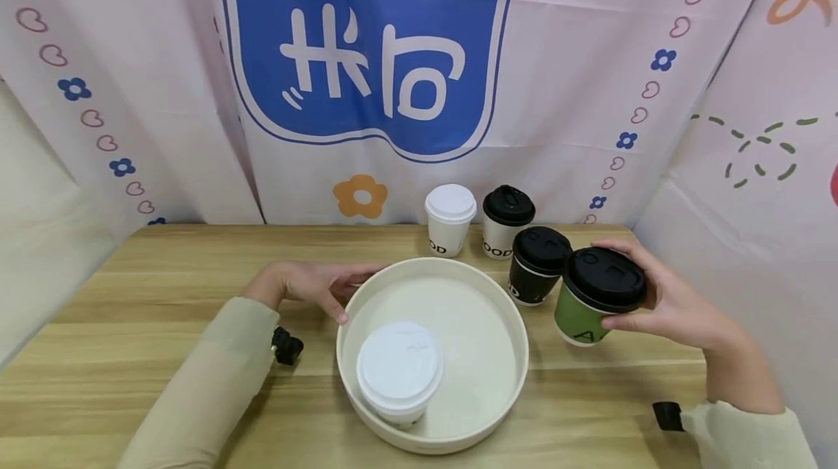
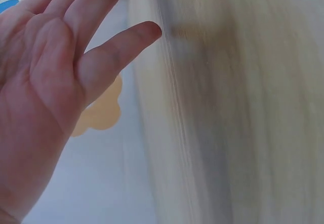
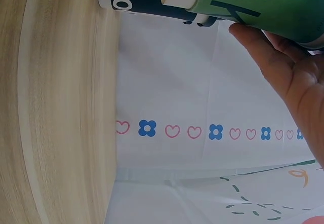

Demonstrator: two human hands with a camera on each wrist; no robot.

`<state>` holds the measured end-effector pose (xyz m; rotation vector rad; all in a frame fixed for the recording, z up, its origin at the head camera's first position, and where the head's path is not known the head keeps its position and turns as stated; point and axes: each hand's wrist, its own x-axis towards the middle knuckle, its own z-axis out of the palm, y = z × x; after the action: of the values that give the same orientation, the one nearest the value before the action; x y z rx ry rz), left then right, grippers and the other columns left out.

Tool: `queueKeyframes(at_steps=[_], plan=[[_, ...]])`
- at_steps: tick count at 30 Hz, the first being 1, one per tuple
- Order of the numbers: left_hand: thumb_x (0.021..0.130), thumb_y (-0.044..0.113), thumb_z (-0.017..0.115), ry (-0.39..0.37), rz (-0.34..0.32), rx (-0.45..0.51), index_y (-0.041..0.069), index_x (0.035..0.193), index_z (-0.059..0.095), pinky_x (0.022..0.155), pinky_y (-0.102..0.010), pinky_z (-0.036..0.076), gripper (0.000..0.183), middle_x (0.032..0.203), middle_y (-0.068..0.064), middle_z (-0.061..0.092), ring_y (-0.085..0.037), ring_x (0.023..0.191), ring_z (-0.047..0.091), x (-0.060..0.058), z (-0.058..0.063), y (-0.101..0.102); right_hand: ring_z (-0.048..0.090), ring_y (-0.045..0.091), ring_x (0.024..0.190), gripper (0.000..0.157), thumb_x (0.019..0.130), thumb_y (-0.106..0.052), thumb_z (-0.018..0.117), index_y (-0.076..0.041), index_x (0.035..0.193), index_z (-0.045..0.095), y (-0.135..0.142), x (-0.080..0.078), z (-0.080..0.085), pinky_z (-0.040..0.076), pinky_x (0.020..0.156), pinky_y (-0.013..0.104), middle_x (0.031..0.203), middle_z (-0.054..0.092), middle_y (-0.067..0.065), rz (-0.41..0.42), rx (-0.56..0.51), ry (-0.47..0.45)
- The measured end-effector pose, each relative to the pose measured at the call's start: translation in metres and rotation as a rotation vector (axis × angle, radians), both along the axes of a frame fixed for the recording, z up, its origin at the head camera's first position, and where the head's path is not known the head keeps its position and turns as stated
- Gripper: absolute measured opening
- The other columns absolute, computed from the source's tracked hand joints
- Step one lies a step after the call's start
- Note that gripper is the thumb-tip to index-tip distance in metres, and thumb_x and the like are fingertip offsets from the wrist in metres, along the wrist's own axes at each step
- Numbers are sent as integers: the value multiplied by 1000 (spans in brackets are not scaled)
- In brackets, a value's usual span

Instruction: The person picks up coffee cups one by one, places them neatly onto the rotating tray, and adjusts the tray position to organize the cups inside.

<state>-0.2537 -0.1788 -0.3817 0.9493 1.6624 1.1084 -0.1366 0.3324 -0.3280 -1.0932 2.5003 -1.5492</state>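
Note:
In the head view my right hand (image 1: 668,302) grips a green paper cup (image 1: 579,318) with a black lid around its side. The right wrist view shows the green cup (image 3: 263,6) raised off the table, its base apart from the wood. My left hand (image 1: 321,286) is at the left rim of a round cream tray (image 1: 481,353), thumb by the edge; the left wrist view shows this hand (image 2: 55,77) with loosely extended fingers, holding nothing. A white-lidded cup (image 1: 399,367) stands inside the tray, toward its lower left.
Behind the tray stand a white cup with a white lid (image 1: 450,218), a white cup with a black lid (image 1: 507,218) and a black cup (image 1: 537,265) close beside the green one. The wooden table (image 1: 164,309) ends at a printed cloth backdrop (image 1: 556,91).

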Motion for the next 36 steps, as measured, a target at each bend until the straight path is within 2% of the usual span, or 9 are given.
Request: queueKeyframes(at_steps=[3,7,11,17,21,25,28,31,36], plan=[[86,11,77,-11,17,7,15,161,7,124,-48,26,104,168,-11,13,-35,152,23,3,2,-2,57,4,120,94,69,23,76,6,148,29,-2,-1,-1,55,91,17,140,48,2,11,-10,-5],[89,3,71,31,70,9,11,161,12,124,-51,23,94,168,-12,14,-36,153,19,12,4,-7,57,4,119,95,68,23,76,7,148,29,-4,-1,-2,55,91,16,140,48,2,16,-14,-1],[93,8,68,117,190,-51,7,159,17,123,-55,23,84,166,-16,17,-39,152,19,27,8,-17,57,3,119,95,67,23,77,5,149,30,-5,0,-3,54,90,15,140,47,2,12,-10,4],[97,22,65,294,388,-65,10,156,29,117,-59,32,70,160,-19,33,-42,146,34,67,21,-33,56,3,120,96,66,23,78,5,148,31,-6,0,-4,54,91,14,140,48,2,8,-6,8],[96,25,67,492,495,-18,10,154,36,113,-60,36,67,156,-16,41,-41,142,40,99,25,-34,56,3,120,96,66,22,79,6,148,31,-8,1,-3,54,90,14,140,48,2,6,4,22],[87,36,76,706,616,-102,18,156,32,112,-68,31,84,159,-13,36,-43,144,36,129,25,-27,56,2,119,96,66,21,79,6,148,31,-9,2,-3,55,88,15,140,48,1,0,13,25],[79,50,79,798,671,-213,21,160,19,111,-75,24,105,164,-16,24,-46,147,28,150,22,-18,56,2,119,96,66,21,79,6,148,31,-10,2,-3,55,88,15,140,48,1,-3,16,22],[72,64,78,819,695,-283,15,161,9,113,-73,24,123,165,-19,18,-46,148,25,166,18,-7,56,2,120,97,66,21,79,6,148,31,-11,2,-2,55,89,15,141,48,1,-7,21,27],[64,73,77,776,750,-304,7,160,11,114,-64,32,134,161,-24,25,-48,143,33,181,8,4,56,2,120,96,66,20,80,6,148,32,-13,2,0,55,89,15,141,49,1,-19,39,29]])
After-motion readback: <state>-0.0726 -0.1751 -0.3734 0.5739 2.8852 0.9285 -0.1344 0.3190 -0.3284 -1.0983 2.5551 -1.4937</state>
